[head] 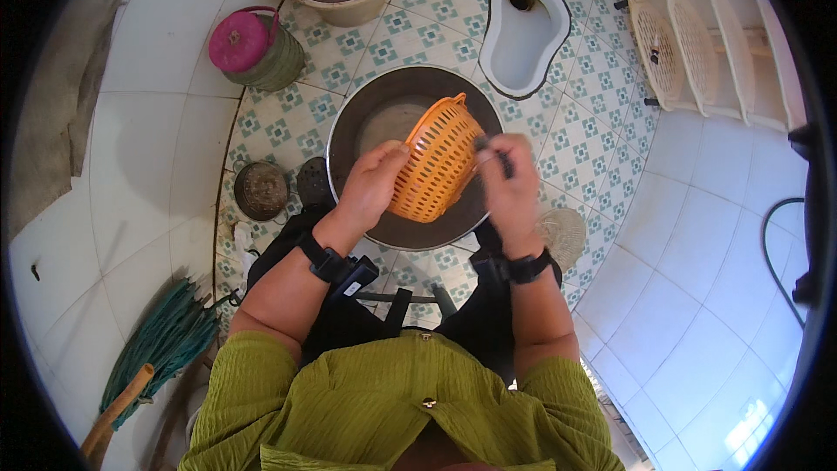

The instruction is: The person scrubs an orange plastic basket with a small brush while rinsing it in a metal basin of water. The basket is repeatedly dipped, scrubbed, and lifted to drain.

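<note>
My left hand [373,180] grips the rim of an orange plastic colander basket [435,167], which is tilted with its slotted outside turned toward my right. Beneath the basket is a wide round metal basin [373,118] with a dark inner wall. My right hand [507,190], blurred, is at the basket's right side with its fingers closed around a small dark object [500,157]. Blur hides what that object is, perhaps a scrubber or brush. Whether it touches the basket is hard to tell.
A squat toilet pan [523,46] is set in the tiled floor beyond the basin. Left stand a bucket with a pink lid [239,42] and a small round metal container [261,191]. A plastic rack [713,52] is at the right wall; a green broom [163,347] leans at lower left.
</note>
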Tool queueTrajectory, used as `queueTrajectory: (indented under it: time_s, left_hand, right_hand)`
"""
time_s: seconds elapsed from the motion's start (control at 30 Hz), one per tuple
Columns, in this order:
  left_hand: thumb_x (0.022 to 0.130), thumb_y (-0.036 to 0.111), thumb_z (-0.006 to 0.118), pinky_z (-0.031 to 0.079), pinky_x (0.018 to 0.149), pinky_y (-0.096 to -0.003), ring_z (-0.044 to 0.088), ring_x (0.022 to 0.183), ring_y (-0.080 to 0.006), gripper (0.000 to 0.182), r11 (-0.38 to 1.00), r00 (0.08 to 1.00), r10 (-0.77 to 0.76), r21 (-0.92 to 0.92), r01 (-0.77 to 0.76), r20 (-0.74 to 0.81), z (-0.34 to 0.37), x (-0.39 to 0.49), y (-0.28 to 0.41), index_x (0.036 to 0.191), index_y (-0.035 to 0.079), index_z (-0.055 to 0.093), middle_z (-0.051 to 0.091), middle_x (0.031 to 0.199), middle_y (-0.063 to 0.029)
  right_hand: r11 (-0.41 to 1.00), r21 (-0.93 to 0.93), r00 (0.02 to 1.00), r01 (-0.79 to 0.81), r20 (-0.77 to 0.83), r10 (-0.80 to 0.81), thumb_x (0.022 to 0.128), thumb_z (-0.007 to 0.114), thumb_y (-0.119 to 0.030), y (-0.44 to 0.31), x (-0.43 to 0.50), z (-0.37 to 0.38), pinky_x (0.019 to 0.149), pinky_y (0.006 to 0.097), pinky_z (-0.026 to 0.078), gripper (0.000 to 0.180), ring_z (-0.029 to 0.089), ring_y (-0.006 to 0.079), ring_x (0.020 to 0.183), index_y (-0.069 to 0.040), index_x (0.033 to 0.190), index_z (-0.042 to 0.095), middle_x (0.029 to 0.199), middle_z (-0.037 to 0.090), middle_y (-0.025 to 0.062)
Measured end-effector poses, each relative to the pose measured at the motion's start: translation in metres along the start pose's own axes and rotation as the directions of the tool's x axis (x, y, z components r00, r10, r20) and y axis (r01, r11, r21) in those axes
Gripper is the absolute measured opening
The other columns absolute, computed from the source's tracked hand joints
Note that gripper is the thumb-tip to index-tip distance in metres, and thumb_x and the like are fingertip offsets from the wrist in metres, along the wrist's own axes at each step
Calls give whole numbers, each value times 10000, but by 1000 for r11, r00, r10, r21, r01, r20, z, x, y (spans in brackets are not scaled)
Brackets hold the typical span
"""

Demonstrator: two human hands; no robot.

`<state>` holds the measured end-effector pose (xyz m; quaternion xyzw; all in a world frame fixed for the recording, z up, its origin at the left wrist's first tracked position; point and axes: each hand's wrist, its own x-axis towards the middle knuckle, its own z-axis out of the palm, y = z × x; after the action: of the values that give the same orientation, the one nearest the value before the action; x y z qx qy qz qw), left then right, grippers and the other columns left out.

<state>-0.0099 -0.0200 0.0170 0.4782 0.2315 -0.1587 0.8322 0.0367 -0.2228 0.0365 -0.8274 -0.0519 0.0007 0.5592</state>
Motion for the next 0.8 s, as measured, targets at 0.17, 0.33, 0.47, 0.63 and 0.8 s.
queueTrajectory:
  time_s: [0.17, 0.33, 0.47, 0.63, 0.8]
  left_hand:
    - [1056, 260, 480, 479, 698, -348, 622, 742, -186, 340, 871, 962, 272, 427, -242, -9, 10, -10, -5, 936, -20, 632, 642, 772, -117]
    - [1033, 267, 492, 441, 615, -478, 597, 702, -452, 362, 677, 916, 401, 677, -289, -11, 10, -24, -1, 824, -18, 572, 567, 712, -268]
    - [1031, 256, 486, 437, 618, -501, 579, 723, -492, 355, 660, 888, 459, 670, -340, -3, 12, -30, 1, 815, -13, 570, 578, 738, -280]
    - [1035, 274, 479, 444, 627, -510, 587, 725, -487, 370, 705, 886, 464, 607, -366, -5, 9, -31, 7, 824, -11, 586, 598, 748, -270]
    - [1029, 292, 486, 448, 641, -515, 594, 753, -486, 372, 657, 900, 434, 666, -353, 48, 6, -42, 9, 834, -5, 597, 615, 779, -265]
  right_hand:
    - [799, -407, 894, 444, 262, -363, 822, 706, -71, -31, -31, 29, 759, 455, 420, 131, 564, 352, 849, -59, 917, 616, 911, 597, 130]
    - [856, -473, 972, 208, 6, -233, 861, 656, -40, -16, 3, 24, 714, 459, 428, 73, 552, 374, 801, -31, 859, 583, 856, 570, 161]
    - [858, -413, 940, 307, -10, -341, 847, 658, -91, -28, -13, 29, 678, 462, 392, 83, 546, 363, 803, -63, 837, 581, 831, 557, 139]
    - [726, -524, 891, 445, 176, -420, 829, 665, -99, -47, -33, 52, 697, 457, 375, 95, 540, 355, 816, -79, 820, 572, 829, 544, 129]
    - [858, -479, 978, 185, 8, -206, 822, 680, -62, -36, 17, 40, 642, 478, 399, 142, 554, 370, 750, -58, 784, 543, 754, 550, 131]
